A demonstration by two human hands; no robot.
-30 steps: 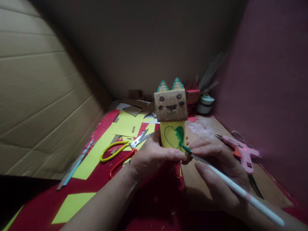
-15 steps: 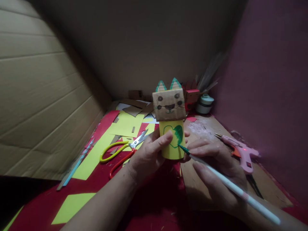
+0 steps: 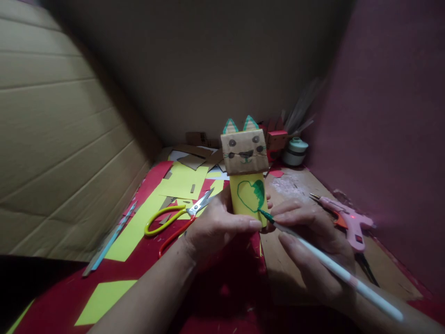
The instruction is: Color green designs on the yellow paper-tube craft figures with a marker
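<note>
Head view: at frame centre the left hand is closed around the base of the upright cat figure, its thumb across the yellow tube. From lower right, the right hand pinches a white pen. The pen slants up-left, green tip touching the heart. Scissors lie left and a glue gun right.

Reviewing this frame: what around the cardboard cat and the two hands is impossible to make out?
Head view only.
- cardboard cat base: hidden by the left hand gripping it.
- pen tip's contact with the green heart: too small to tell.
- right hand past the wrist: cut off by the bottom edge.
- jar and sticks behind it: dim, blurred.
- glue gun cable: lost in shadow.
</note>
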